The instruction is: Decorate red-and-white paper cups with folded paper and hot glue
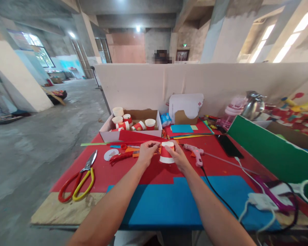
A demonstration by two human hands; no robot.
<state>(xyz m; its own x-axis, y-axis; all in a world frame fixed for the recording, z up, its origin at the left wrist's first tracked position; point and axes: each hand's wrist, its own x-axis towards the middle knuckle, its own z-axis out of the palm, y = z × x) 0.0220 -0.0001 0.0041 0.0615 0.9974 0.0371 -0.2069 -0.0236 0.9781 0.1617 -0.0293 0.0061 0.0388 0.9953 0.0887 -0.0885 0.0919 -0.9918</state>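
Cup [166,152]: red and white paper, standing upright on the red sheet [154,172] at the middle of the table, held between both hands. The left hand [148,152] closes on the cup's left wall, its fingertips pinching an orange scrap [159,149] against it. The right hand [179,155] curls round the right wall, fingers bent and in contact.

Surface: a plywood table [61,212], bare at its near left edge and otherwise covered by the red sheet. A blue sheet [169,201] lies at 6 o'clock from the cup. Scissors [79,179] with red and yellow handles lie at 8 o'clock, well apart. A glue gun [194,152] lies at 3 o'clock, just beside the right hand. A phone [228,145] lies at 2 o'clock. A box [133,124] holding more cups sits at 11 o'clock. A green board [269,150] leans along the right edge.

Room: a pale partition [195,82] closes the far side of the table at 12 o'clock. A bare concrete floor [41,136] runs off at 9 o'clock, between concrete pillars under ceiling lights.
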